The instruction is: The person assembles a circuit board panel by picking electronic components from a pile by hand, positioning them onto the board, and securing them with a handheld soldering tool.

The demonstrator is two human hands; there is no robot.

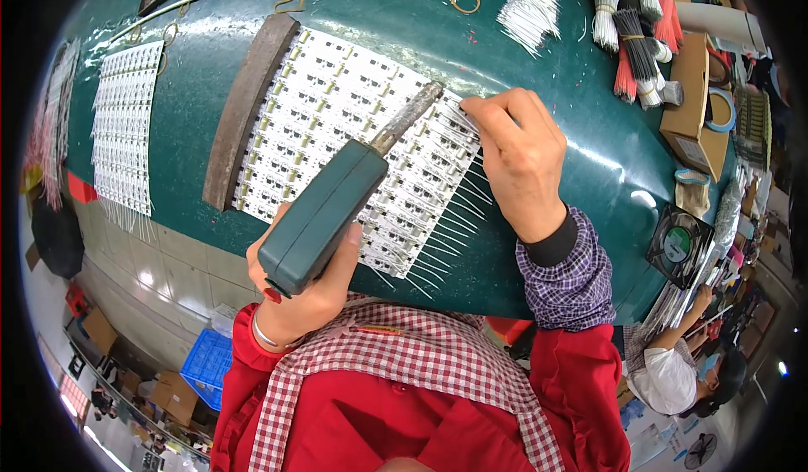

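Head view shows the circuit board (pixel 324 93) on the tabletop (pixel 187 165), a dark bar (pixel 248 114) along its left edge, probably to stop it sliding. The left hand (pixel 324 299) has its fingers wrapped around the soldering gun (pixel 324 215), tip over the board's upper right; at that corner the right hand (pixel 526 156) has fingers pinched closed, perhaps steadying one of the white wires (pixel 459 219), though I cannot tell.

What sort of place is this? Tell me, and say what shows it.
Probably an electronics assembly workshop: the left hand holds what looks like a soldering iron over a white circuit board, with wire bundles on the green table.
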